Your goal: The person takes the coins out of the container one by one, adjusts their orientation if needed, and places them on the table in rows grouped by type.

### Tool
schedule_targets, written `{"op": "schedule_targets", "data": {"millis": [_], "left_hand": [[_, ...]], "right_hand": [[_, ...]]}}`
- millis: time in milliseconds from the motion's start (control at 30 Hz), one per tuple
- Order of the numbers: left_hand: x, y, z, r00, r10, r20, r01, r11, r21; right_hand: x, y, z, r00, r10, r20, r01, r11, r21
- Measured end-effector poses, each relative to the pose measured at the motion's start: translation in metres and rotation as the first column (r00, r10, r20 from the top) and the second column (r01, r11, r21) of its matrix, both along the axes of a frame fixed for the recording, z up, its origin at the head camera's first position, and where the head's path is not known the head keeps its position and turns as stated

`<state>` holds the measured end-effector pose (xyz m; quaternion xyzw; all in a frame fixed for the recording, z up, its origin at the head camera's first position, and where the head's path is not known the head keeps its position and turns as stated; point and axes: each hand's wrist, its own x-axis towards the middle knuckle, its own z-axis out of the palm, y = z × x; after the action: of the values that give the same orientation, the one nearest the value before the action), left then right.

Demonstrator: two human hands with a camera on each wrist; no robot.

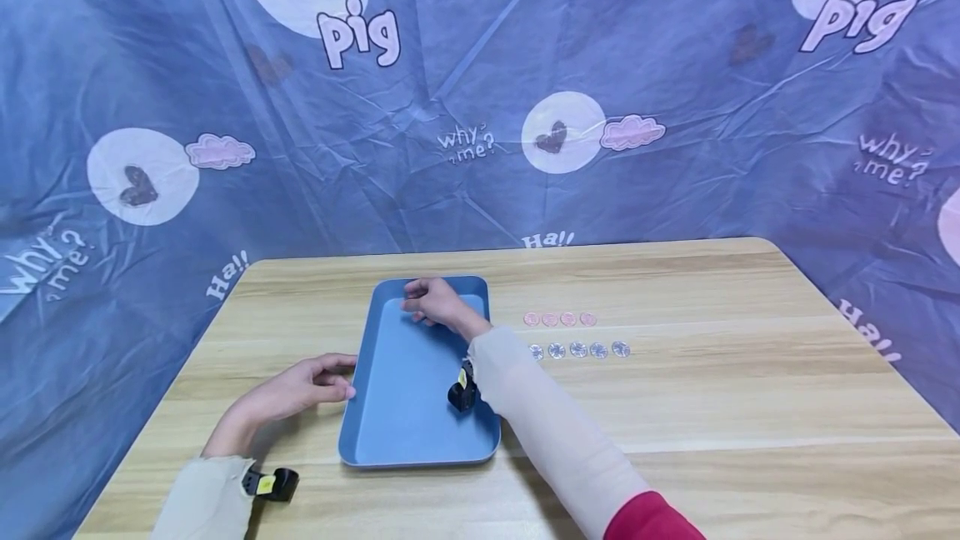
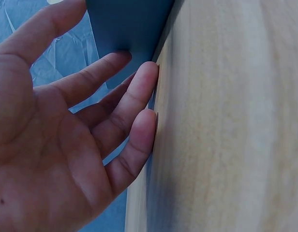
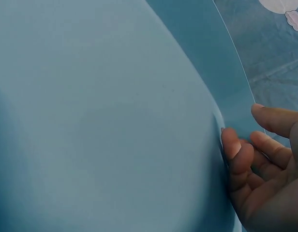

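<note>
A shallow blue tray (image 1: 405, 402) lies on the wooden table, inside it no loose thing showing. My left hand (image 1: 303, 388) is at the tray's left side, its thumb and index fingertips right at the outer wall (image 2: 127, 29). The lower fingers of that hand rest by the tabletop in the left wrist view. Over the far end of the tray reaches my right hand (image 1: 438, 302), fingers loosely bent near the far wall. Nothing shows between those fingers (image 3: 241, 159) in the right wrist view.
Right of the tray lie a row of several pink discs (image 1: 550, 319) and, nearer, a row of several silver discs (image 1: 577, 349), the leftmost partly hidden by my right sleeve (image 1: 555, 415). A blue printed cloth (image 1: 420, 190) hangs behind the table (image 1: 712, 398).
</note>
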<state>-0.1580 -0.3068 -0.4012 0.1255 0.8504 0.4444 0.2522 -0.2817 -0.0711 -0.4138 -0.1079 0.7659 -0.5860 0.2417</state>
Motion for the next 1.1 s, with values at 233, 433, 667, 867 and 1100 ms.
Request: {"op": "schedule_targets", "data": {"millis": [233,433,667,867,1100], "left_hand": [[-0.0001,0.0002,0.0000,1.000,0.001,0.007,-0.001,1.000,0.001],[0.0000,0.0000,0.0008,1.000,-0.001,0.008,0.001,1.000,-0.001],[-0.0002,-0.0007,0.0006,1.000,-0.008,0.003,0.008,1.000,0.003],[-0.0004,-0.0013,-0.0016,1.000,-0.019,-0.004,0.019,0.999,0.032],[-0.0010,-0.0024,-0.0024,1.000,-0.022,-0.011,0.022,0.999,0.049]], "right_hand": [[-0.0013,0.0001,-0.0013,1.000,0.018,-0.016,-0.017,0.998,0.054],[-0.0018,-0.0005,-0.0036,0.999,0.022,-0.040,-0.019,0.997,0.075],[-0.0006,-0.0009,-0.0042,0.998,0.020,-0.055,-0.014,0.994,0.109],[-0.0013,-0.0025,-0.0060,0.988,0.072,-0.139,-0.037,0.970,0.241],[-0.0003,-0.0055,-0.0046,0.963,0.139,-0.229,-0.044,0.925,0.378]]}}
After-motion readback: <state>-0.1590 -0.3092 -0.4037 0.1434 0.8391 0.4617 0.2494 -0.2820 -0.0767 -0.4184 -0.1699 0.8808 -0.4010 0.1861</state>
